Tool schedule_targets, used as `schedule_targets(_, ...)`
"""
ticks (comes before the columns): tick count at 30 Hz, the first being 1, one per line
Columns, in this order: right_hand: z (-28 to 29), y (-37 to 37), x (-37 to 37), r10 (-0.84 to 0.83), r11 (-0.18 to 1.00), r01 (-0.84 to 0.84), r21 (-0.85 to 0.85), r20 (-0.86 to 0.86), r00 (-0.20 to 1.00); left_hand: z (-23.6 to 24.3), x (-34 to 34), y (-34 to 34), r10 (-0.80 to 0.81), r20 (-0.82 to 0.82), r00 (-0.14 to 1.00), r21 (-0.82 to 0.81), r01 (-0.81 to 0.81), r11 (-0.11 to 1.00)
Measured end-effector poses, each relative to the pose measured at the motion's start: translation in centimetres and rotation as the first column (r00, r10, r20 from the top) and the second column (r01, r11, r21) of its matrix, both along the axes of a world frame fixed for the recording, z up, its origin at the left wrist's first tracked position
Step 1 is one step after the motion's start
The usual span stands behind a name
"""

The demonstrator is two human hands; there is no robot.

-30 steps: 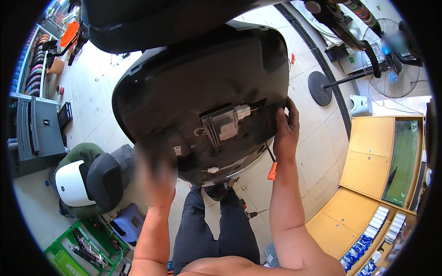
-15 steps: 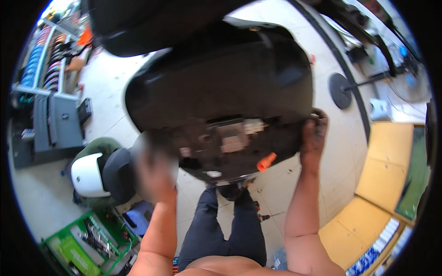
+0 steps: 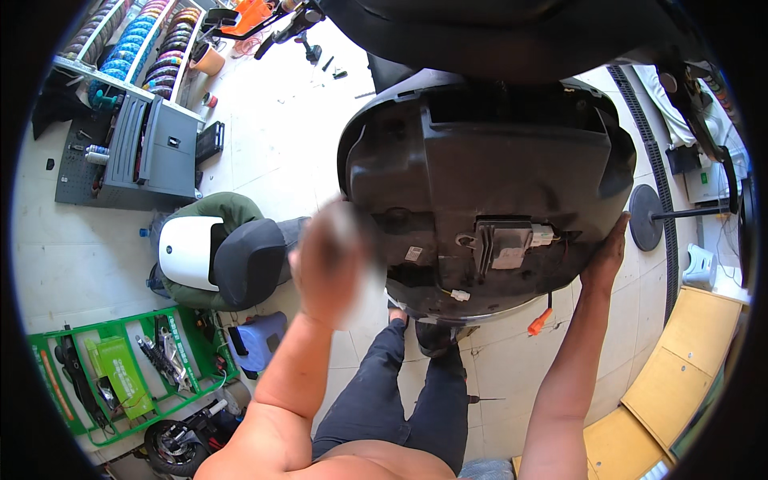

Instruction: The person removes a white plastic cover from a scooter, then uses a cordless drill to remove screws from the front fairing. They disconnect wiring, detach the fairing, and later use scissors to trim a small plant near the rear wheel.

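Note:
A large black moulded panel (image 3: 520,168) hangs tilted beneath a dark, bulky vehicle part (image 3: 480,36). On its underside are a finned metal module (image 3: 502,248), a small white connector (image 3: 459,294) and wiring. An orange plug (image 3: 539,322) dangles below its lower edge on a black lead. My right hand (image 3: 606,256) grips the panel's right edge with fingers wrapped round it. My left hand (image 3: 328,264) is at the panel's left edge; a blur hides its fingers.
Left are a shelf rack of rolls (image 3: 132,48), a grey tool cabinet (image 3: 168,160), a white-and-black seat-like item (image 3: 188,248) and a green crate (image 3: 120,368). Right are a round stand base (image 3: 646,218), a floor drain grating (image 3: 656,136) and yellow cupboards (image 3: 680,360).
The panel and both my hands have moved right in the view, and my left hand sits higher. The room has shifted right too, showing more of the left side.

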State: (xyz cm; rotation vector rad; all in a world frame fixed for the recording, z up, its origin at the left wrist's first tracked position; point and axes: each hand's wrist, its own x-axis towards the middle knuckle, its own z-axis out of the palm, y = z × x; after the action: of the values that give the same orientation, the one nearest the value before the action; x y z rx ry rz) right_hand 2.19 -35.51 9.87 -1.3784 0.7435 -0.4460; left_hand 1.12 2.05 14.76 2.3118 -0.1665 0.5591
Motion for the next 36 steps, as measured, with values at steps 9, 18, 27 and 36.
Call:
schedule_targets(9, 1.3, -1.5, 1.5, 0.154, 0.971, -0.148, 0.187, -0.015, 0.988, 5.9, 4.9, -1.2, -0.103, -0.454, 0.885, -0.306, -0.046, 0.951)
schedule_targets(18, -1.0, -1.2, -1.8, 0.149, 0.930, -0.165, 0.328, 0.073, 0.986, 3.3, 2.2, 1.1, -0.179, -0.262, 0.948, -0.291, 0.099, 0.951)
schedule_targets(27, -6.7, -1.0, -9.8, 0.195, 0.783, -0.312, -0.538, -0.264, 0.945, 0.9, 1.8, 4.1, -0.257, -0.258, 0.931, -0.499, 0.099, 0.861)
schedule_targets(36, -10.4, -3.2, -13.6, 0.183, 0.921, -0.244, 0.304, 0.215, 0.959, 0.2, 3.7, 5.0, -0.492, -0.060, 0.869, -0.495, 0.402, 0.770)
